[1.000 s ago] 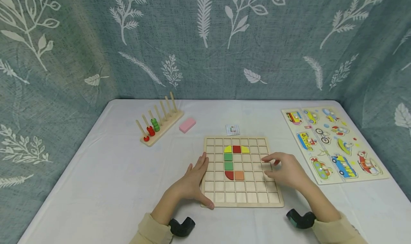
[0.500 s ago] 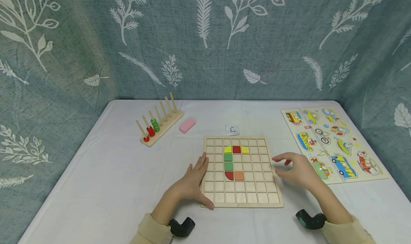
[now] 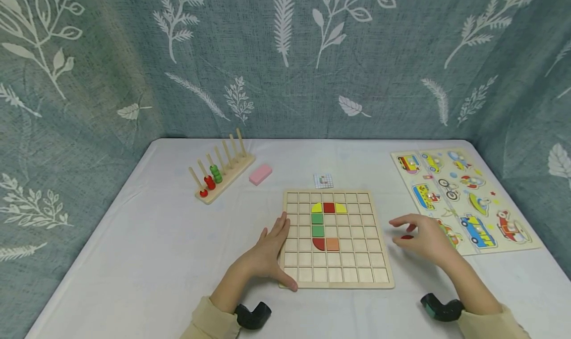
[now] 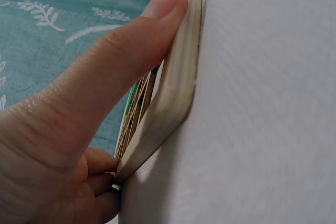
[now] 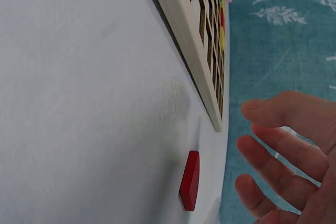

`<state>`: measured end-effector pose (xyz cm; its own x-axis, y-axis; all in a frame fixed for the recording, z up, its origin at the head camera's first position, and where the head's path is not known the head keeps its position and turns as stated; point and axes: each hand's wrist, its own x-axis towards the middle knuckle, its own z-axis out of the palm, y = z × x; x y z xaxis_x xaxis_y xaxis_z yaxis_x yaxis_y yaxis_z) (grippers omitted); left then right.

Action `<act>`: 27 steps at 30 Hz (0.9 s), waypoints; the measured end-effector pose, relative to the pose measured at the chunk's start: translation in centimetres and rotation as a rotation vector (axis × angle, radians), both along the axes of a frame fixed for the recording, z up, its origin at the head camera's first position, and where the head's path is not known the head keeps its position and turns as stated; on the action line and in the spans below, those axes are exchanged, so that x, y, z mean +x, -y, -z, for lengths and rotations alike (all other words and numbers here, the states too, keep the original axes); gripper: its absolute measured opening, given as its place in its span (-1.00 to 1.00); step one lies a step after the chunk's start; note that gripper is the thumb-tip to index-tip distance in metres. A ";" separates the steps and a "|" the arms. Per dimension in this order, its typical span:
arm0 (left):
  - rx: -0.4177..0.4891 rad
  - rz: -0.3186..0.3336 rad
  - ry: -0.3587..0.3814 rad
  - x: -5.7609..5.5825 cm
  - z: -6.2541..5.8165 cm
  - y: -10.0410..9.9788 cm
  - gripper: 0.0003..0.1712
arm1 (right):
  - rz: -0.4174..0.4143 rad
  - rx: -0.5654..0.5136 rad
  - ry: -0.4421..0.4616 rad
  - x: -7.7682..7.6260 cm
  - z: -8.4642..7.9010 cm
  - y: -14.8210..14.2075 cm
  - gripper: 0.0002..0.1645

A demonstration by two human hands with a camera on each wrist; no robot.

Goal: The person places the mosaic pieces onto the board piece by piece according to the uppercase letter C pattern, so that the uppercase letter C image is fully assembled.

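My left hand (image 3: 265, 254) rests on the near left corner of a wooden grid board (image 3: 359, 275), fingers along its left side and thumb (image 4: 163, 11) extended on the front edge. Set in the board are two yellow quarter pieces, a red square (image 3: 328, 207), two green squares (image 3: 317, 225), a red quarter piece (image 3: 318, 243) and an orange square (image 3: 332, 244). Right of the board, my right hand (image 3: 424, 236) hovers with its fingers spread and apart. A small red block (image 5: 190, 181) shows below it in the right wrist view, apart from the fingers.
A pegged counting stand (image 3: 232, 177) with red and green beads stands back left, near a pink eraser-like block (image 3: 260, 174). Behind the board lies a small patterned card (image 3: 323, 180). A picture puzzle board (image 3: 464, 205) lies at the right, close to my right hand.
My right hand has moved right, off the grid board and over the white cloth. A red block now shows near its thumb. The left hand stays in place.
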<state>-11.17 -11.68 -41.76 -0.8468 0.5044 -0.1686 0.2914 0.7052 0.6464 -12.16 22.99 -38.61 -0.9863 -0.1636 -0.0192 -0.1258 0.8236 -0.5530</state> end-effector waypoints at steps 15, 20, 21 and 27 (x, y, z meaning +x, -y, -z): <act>-0.003 -0.004 -0.005 -0.1 0.2 0.0 0.60 | 0.036 0.036 0.039 0.0 0.2 -1.7 -0.64; 0.000 -0.002 -0.017 -0.1 0.4 0.0 0.61 | 0.049 0.040 0.047 -0.3 0.6 -2.3 -0.68; 0.001 -0.002 -0.017 -0.1 0.4 0.0 0.61 | 0.044 0.042 0.041 -0.3 0.6 -2.5 -0.68; 0.003 0.001 -0.013 -0.1 0.3 0.0 0.61 | 0.036 0.053 0.032 -0.8 1.0 -3.3 -0.69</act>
